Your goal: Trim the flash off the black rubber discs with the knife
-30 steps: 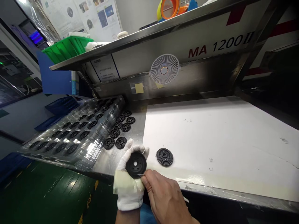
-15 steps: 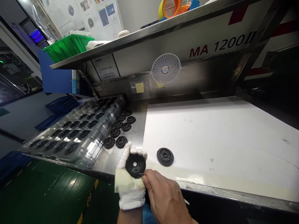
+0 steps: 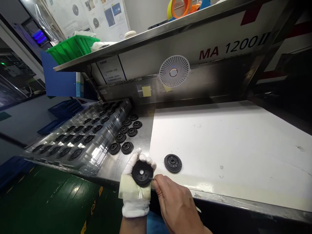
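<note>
My left hand [image 3: 136, 185], in a white glove with a pale yellow patch over the palm, holds a round black disc [image 3: 142, 173] with a hole at its centre. The fingers curl around the disc's far edge. My bare right hand [image 3: 174, 201] pinches a thin blade-like tool [image 3: 151, 178], its tip at the disc's right edge. Another black disc [image 3: 173, 163] lies on the white sheet [image 3: 219, 139], just beyond my right hand. Several black discs [image 3: 127, 147] rest on the metal surface to the left of the sheet.
Clear plastic trays [image 3: 97, 159] with black discs are stacked at the left. A small round fan [image 3: 174, 72] hangs below the metal shelf [image 3: 136, 42]. On that shelf are a green bin [image 3: 73, 48] and an orange tape roll [image 3: 181, 8].
My right hand has shifted slightly right and up with the tool. The disc in my left hand has turned and moved a little to the right.
</note>
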Tool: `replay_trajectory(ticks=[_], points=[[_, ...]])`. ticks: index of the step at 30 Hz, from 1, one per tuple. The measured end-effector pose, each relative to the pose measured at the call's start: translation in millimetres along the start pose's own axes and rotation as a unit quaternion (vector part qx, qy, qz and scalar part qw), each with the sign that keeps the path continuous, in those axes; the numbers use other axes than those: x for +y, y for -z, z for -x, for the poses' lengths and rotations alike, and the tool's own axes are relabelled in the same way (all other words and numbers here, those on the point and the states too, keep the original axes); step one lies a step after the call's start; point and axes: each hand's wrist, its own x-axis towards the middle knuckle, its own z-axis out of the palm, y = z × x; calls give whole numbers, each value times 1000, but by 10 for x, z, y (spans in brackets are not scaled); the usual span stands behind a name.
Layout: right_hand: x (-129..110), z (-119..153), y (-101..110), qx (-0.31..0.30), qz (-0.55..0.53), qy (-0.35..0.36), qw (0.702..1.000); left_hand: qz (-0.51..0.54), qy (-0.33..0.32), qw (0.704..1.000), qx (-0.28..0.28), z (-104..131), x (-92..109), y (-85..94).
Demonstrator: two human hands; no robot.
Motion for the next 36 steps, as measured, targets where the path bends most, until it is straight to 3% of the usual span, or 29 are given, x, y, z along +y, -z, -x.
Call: replay_trajectory(ticks=[6, 11, 16, 22, 27, 31, 36], points=[[-39, 15, -77, 5, -4, 37, 999, -2, -48, 999, 4, 43, -5, 8], [12, -5, -27, -6, -18, 13, 1000, -73, 31, 995, -60, 107, 89, 118], [10, 1, -3, -5, -1, -9, 1000, -39, -28, 998, -39, 83, 40, 77], [-60, 64, -106, -2, 5, 41, 999, -5, -60, 998, -10, 34, -3, 46], [-33, 55, 46, -118, -71, 16, 990, 30, -69, 997, 35, 47, 66, 20], [153, 40, 287, -195, 9, 11, 981, -24, -139, 989, 44, 120, 59, -48], [373, 71, 485, -84, 93, 102, 987, -105, -211, 971, 43, 254, 44, -208]])
